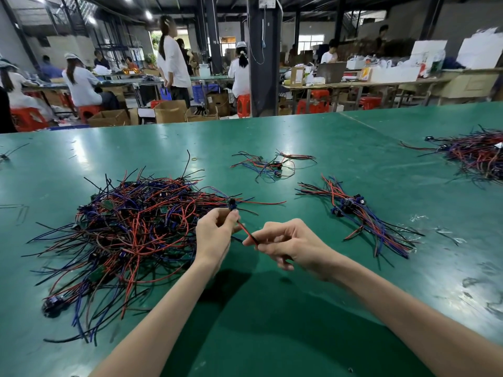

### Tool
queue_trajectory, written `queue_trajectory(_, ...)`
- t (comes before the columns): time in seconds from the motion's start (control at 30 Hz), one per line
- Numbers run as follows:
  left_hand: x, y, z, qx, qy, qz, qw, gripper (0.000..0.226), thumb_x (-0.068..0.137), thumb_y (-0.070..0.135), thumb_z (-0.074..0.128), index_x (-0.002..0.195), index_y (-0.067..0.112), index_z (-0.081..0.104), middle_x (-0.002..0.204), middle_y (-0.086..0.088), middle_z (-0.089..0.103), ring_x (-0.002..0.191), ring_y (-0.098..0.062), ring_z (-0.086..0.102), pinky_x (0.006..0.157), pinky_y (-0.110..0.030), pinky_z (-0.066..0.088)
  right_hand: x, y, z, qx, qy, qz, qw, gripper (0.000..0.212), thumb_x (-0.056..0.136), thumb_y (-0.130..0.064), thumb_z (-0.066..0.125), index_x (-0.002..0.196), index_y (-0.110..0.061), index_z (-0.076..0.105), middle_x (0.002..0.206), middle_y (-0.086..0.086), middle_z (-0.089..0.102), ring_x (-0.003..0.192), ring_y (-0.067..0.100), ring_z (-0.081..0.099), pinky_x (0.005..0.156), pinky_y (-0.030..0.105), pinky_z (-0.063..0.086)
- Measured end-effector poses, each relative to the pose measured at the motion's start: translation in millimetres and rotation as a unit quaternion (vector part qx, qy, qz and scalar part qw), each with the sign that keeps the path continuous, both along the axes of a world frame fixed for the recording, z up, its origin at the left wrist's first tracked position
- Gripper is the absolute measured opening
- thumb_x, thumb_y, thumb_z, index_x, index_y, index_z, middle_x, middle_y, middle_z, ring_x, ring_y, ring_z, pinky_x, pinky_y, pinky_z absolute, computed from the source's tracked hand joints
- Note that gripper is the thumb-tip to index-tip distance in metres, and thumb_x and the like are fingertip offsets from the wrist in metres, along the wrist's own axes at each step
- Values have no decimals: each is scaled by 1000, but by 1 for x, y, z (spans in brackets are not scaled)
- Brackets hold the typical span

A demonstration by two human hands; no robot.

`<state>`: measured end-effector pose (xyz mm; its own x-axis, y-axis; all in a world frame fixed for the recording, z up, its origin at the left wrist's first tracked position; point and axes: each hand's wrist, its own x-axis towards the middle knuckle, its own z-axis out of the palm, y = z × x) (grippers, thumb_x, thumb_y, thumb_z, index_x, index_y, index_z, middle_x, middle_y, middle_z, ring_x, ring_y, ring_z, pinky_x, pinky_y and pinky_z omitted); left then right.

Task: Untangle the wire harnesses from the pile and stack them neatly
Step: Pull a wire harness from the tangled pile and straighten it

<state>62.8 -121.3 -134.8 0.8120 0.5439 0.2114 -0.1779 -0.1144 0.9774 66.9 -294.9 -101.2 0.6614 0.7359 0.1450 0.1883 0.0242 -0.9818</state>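
Seated workers (81, 83) and cardboard boxes (170, 111) behind the green table (272, 308).

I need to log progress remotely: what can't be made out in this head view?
- Harness count inside the tangled pile: wires overlap each other.
- Far-right pile: cut off by the frame edge.
- Wire end held in the right hand: hidden by the fingers.
- Connector type pinched by the left hand: too small.

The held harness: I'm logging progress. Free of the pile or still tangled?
Cannot tell: both hands hold harness taut, but its far wires overlap the pile.
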Motion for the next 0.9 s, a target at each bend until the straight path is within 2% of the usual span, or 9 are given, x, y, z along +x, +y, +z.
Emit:
queue_trajectory(0.07, 1, 5, 3, -55, 5, 4, 998, 10, 92, 7, 59, 83, 3, 61, 81, -12, 64, 77, -27, 64, 59, -17, 53, 3, -1, -1, -9, 77, 8, 997, 20, 87, 9, 55, 99, 0, 69, 56, -5, 51, 40, 8, 32, 35, 16, 26)
queue_trajectory(0.13, -1, 10, 10, -124, 0, 10, 992, 14, 93, 6, 57, 79, 4, 60, 75, -8, 63, 70, -23, 64, 55, -18, 54, 8, -1, -2, -30, 131, 13, 991, 21, 87, 10, 53, 97, 1, 69, 49, -8, 46, 40, 6, 31, 34, 14, 24)
queue_trajectory(0.27, -8, 13, 25, -220, -20, -10, 975, 14, 92, 5, 59, 78, 3, 59, 62, -4, 64, 54, -15, 66, 52, -21, 55, 15, 0, -4, -101, 175, 4, 979, 20, 86, 12, 49, 94, 5, 66, 50, -3, 42, 40, 4, 30, 32, 13, 21)
queue_trajectory(0.37, -12, 9, 36, -257, -27, -29, 966, 10, 91, 4, 58, 83, 0, 60, 67, -8, 65, 54, -15, 66, 53, -22, 55, 22, 0, -4, -124, 198, -26, 972, 20, 87, 13, 47, 91, 6, 64, 48, -5, 47, 37, 3, 27, 30, 12, 18)
queue_trajectory(0.47, -17, 0, 45, -308, -45, -64, 948, 7, 91, 1, 57, 85, -2, 59, 64, -7, 65, 54, -14, 66, 53, -23, 56, 30, -1, -3, -107, 219, -80, 966, 21, 86, 16, 44, 85, 6, 63, 59, 5, 49, 34, 2, 25, 30, 9, 16)
queue_trajectory(0.63, -23, -18, 49, -317, -15, -126, 940, 8, 89, 4, 58, 82, 1, 62, 62, -4, 67, 53, -11, 66, 49, -19, 53, 33, -2, -4, -83, 214, -120, 966, 27, 85, 17, 42, 75, 3, 61, 77, 15, 57, 32, 2, 21, 31, 8, 15)
queue_trajectory(0.77, -22, -18, 48, -342, -19, -133, 930, 9, 89, 4, 57, 82, 1, 62, 62, -3, 68, 53, -10, 66, 51, -19, 55, 32, -1, -5, -99, 186, -120, 970, 24, 86, 15, 43, 81, 3, 63, 69, 10, 54, 34, 3, 21, 31, 9, 16)
queue_trajectory(0.9, -21, -15, 46, -319, -33, -123, 939, 9, 90, 4, 56, 82, 2, 60, 63, -3, 67, 56, -12, 67, 51, -21, 56, 31, -5, -8, -132, 155, -116, 972, 21, 86, 12, 46, 86, 1, 63, 61, 5, 45, 37, 5, 20, 33, 11, 16)
